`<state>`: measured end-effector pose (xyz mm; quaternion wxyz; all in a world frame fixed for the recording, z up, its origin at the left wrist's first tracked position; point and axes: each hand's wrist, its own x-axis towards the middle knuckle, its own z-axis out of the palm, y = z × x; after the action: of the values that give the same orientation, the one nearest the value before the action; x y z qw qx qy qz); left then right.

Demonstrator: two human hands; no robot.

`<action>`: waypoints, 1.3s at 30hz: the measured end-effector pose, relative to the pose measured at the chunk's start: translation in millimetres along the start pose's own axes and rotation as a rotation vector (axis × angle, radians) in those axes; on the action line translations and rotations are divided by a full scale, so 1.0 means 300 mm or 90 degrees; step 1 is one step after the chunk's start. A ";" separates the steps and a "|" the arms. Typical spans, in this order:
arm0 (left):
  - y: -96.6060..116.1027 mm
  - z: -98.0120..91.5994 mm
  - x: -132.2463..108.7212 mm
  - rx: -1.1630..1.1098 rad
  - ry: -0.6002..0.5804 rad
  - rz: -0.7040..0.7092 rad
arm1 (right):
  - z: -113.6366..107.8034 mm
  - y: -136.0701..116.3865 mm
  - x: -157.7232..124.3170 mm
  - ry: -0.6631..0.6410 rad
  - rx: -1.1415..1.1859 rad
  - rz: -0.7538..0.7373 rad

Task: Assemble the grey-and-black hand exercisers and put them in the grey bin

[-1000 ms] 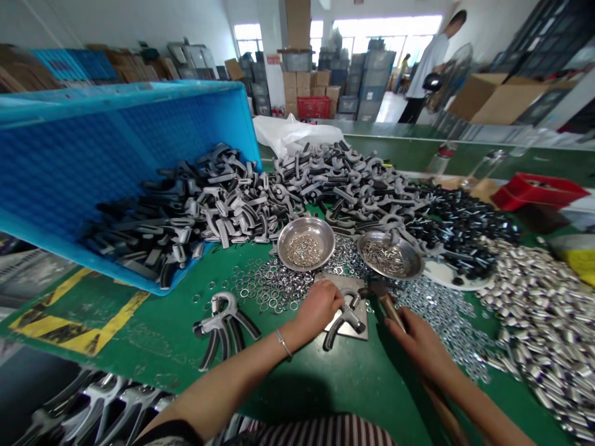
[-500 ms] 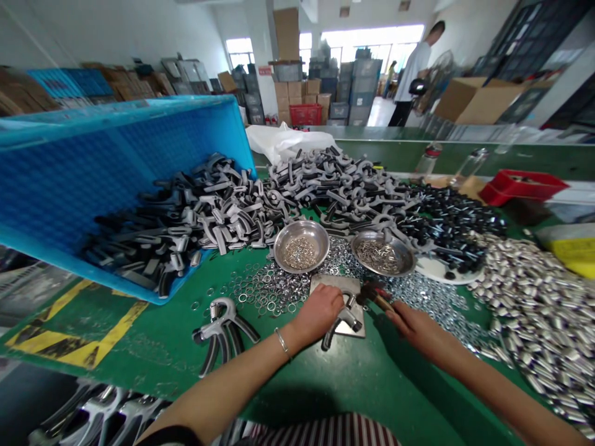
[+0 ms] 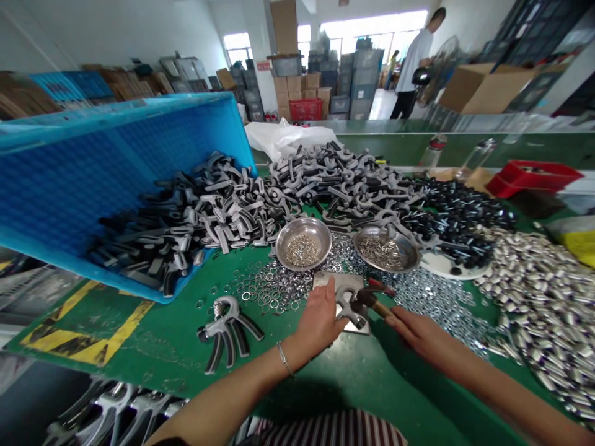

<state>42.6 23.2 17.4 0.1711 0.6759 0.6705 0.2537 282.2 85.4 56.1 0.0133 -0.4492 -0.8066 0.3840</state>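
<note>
My left hand (image 3: 318, 314) rests over a small steel plate (image 3: 328, 280), one finger stretched out and the thumb against a grey hand grip (image 3: 344, 295). Its fingers close around that grip's lower part, which they hide. The hand grip lies on the plate. My right hand (image 3: 408, 323) is wrapped around the wooden handle of a hammer (image 3: 382, 310). The dark hammer head is right at the hand grip's right side; whether they touch I cannot tell. Hand grips with springs (image 3: 227, 331) lie together to the left.
Behind the plate stand a steel bowl of small parts (image 3: 281, 248) and a steel bowl of pins (image 3: 413, 263). Loose rings (image 3: 274, 291) lie around them. A blue crate (image 3: 116, 155) spills grey handles leftward of a big handle pile (image 3: 325, 173). Metal cylinders (image 3: 548, 310) cover the right.
My left hand has shifted slightly lower, one finger now extended. The hand grip has turned on the plate, and the hammer head has come down beside it. The view has tilted slightly.
</note>
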 end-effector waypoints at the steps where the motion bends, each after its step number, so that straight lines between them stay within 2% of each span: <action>1: -0.003 -0.009 0.006 -0.014 0.003 -0.003 | -0.004 0.039 -0.020 -0.007 0.039 0.036; 4: -0.019 -0.052 0.035 -0.155 -0.061 -0.054 | -0.021 0.138 -0.072 0.038 -0.002 0.091; 6: -0.037 -0.091 0.058 -0.249 -0.086 -0.085 | -0.036 0.168 -0.061 0.108 -0.114 0.040; 7: -0.046 -0.111 0.067 -0.256 -0.065 -0.089 | -0.043 0.169 -0.037 0.142 -0.169 0.008; 10: -0.064 -0.148 0.065 -0.136 0.031 -0.065 | -0.055 0.126 0.087 0.212 -0.339 -0.026; 12: -0.058 -0.140 0.038 -0.060 0.011 -0.030 | -0.050 0.083 0.173 0.229 -0.431 -0.004; 14: -0.032 -0.100 0.002 -0.011 -0.021 -0.007 | -0.040 0.051 0.229 0.219 -0.465 0.003; 18: 0.036 0.008 -0.024 0.049 0.022 -0.018 | -0.051 0.033 0.229 0.197 -0.458 -0.023; 21: 0.044 0.025 0.010 0.063 0.026 -0.048 | -0.084 0.015 0.188 0.271 -0.347 -0.063; 24: 0.003 -0.022 0.036 0.068 0.025 -0.076 | -0.077 -0.037 0.165 0.333 -0.005 -0.063; 27: -0.042 -0.068 0.015 0.023 0.059 -0.065 | -0.020 -0.113 0.170 0.303 0.368 -0.048; 29: -0.058 -0.071 -0.016 -0.005 0.080 -0.069 | 0.016 -0.163 0.184 0.309 0.478 -0.055; 31: -0.066 -0.051 -0.043 -0.022 0.086 -0.093 | 0.034 -0.204 0.209 0.356 0.471 -0.074; 34: -0.070 -0.015 -0.048 -0.060 0.066 -0.104 | 0.053 -0.237 0.278 0.430 0.327 -0.154; 37: -0.070 -0.012 -0.018 -0.085 0.028 -0.086 | 0.102 -0.230 0.380 0.408 0.124 -0.251; 39: -0.070 -0.026 0.003 -0.085 0.003 -0.084 | 0.141 -0.209 0.440 0.367 0.066 -0.277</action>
<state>20.9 24.1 11.9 0.2304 0.6166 0.6957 0.2878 143.2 137.8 23.0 0.3441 -0.3556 -0.8260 0.2699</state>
